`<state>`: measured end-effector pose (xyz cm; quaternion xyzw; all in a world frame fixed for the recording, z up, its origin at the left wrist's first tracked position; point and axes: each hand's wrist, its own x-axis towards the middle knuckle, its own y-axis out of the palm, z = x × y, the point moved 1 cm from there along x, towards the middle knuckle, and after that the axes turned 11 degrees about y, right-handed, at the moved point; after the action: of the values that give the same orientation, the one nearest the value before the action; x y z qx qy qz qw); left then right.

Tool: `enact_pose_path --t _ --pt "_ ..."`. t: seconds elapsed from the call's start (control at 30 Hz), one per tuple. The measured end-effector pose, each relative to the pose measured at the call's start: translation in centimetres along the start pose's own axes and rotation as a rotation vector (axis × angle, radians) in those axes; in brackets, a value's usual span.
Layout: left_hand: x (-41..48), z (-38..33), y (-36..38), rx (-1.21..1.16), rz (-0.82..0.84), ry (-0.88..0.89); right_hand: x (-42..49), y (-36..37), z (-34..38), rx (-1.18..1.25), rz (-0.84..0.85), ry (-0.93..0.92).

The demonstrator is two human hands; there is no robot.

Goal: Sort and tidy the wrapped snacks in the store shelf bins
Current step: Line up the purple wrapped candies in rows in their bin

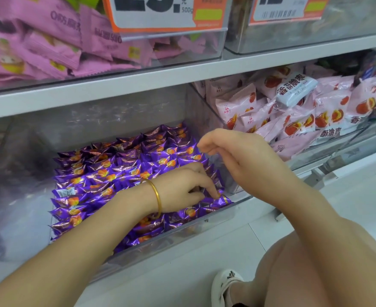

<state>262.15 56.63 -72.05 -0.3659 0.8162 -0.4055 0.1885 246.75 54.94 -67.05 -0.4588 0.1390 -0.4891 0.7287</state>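
Nearest, your left forearm crosses the clear bin's (182, 237) front wall. Your left hand (182, 187) is curled down in the bin's front right corner, fingertips pinching a corner packet (223, 199).

Your right hand (233, 156) hovers above that corner, fingers loosely bent, holding nothing.

The purple snacks (116, 173) lie in tidy rows from the bin's front wall to about mid-depth.

Risk, judged: the bangle (157, 196) and forearm sit just over the front rows, so a sideways pull would likely drag packets askew. Lift out before shifting.

Edges: the bin's right wall is just beside the pinched packet, leaving little room there.

Open room: bare floor at the bin's back and along its left side.

Beyond the bin's right wall, pink packets (293, 120) are heaped loosely. The shelf edge (116, 85) overhangs the bin's back, so reach in low.
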Motion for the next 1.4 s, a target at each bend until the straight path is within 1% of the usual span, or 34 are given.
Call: enact_pose_path --t 0.1,0.27,0.33,0.43,0.57,0.67,0.77,0.83,0.9,0.97,1.03,1.1,1.17,1.2,1.23,1.27,1.3,1.33,1.4 --pt "-0.1 -0.2 0.0 0.022 -0.027 -0.019 0.0 0.2 0.0 0.035 -0.008 0.002" --pt "0.9 -0.7 0.7 0.227 -0.074 0.059 -0.2 0.2 0.2 0.089 -0.008 0.03" --pt "0.9 -0.6 0.8 0.257 -0.095 0.095 -0.2 0.2 0.2 0.087 -0.015 0.031" --pt "0.6 -0.5 0.5 0.156 -0.077 0.117 -0.4 0.2 0.1 0.089 -0.014 0.035" --pt "0.4 -0.5 -0.2 0.092 -0.097 0.068 -0.5 0.3 0.0 0.098 -0.006 0.025" --pt "0.0 -0.3 -0.2 0.055 -0.181 0.041 -0.6 0.1 0.1 0.096 -0.002 0.034" --pt "-0.5 -0.1 -0.4 -0.036 -0.334 -0.034 -0.9 -0.1 0.3 0.074 -0.007 0.044" --pt "-0.8 0.1 -0.7 -0.148 -0.447 -0.084 -0.9 -0.1 0.5 -0.01 0.009 0.056" --pt "-1.0 0.1 -1.0 -0.229 -0.549 -0.118 -0.9 0.1 0.9 -0.181 0.079 0.091" --pt "-1.1 0.1 -1.4 -0.305 -0.638 -0.12 -0.8 0.4 1.4 -0.404 0.136 0.116" --pt "-1.5 -0.2 -1.8 -0.383 -0.69 -0.088 -0.8 0.9 2.2 -0.541 0.15 0.134" --pt "-1.8 -0.4 -2.2 -0.442 -0.699 -0.053 -0.6 1.1 2.5 -0.59 0.159 0.126" --pt "-2.0 -0.6 -2.2 -0.549 -0.714 -0.036 -0.8 0.7 2.5 -0.58 0.16 0.112" --pt "-1.9 -0.6 -2.1 -0.616 -0.744 -0.049 -1.0 0.2 2.4 -0.538 0.107 0.089" --pt "-1.7 -0.5 -2.0 -0.65 -0.773 -0.065 -1.4 -0.3 2.2 -0.504 0.004 0.049" --pt "-1.5 -0.2 -1.9 -0.613 -0.783 -0.064 -1.9 -0.8 2.0 -0.468 -0.107 0.035" --pt "-1.2 0.1 -1.8 -0.491 -0.746 -0.037 -2.4 -1.2 1.8 -0.409 -0.209 0.033" --pt "-0.8 0.4 -1.4 -0.314 -0.659 0.011 -2.7 -1.4 1.5 -0.352 -0.265 0.04" --pt "0.1 0.9 -0.6 0.047 -0.388 0.143 -3.1 -1.2 0.9 -0.217 -0.276 0.054"
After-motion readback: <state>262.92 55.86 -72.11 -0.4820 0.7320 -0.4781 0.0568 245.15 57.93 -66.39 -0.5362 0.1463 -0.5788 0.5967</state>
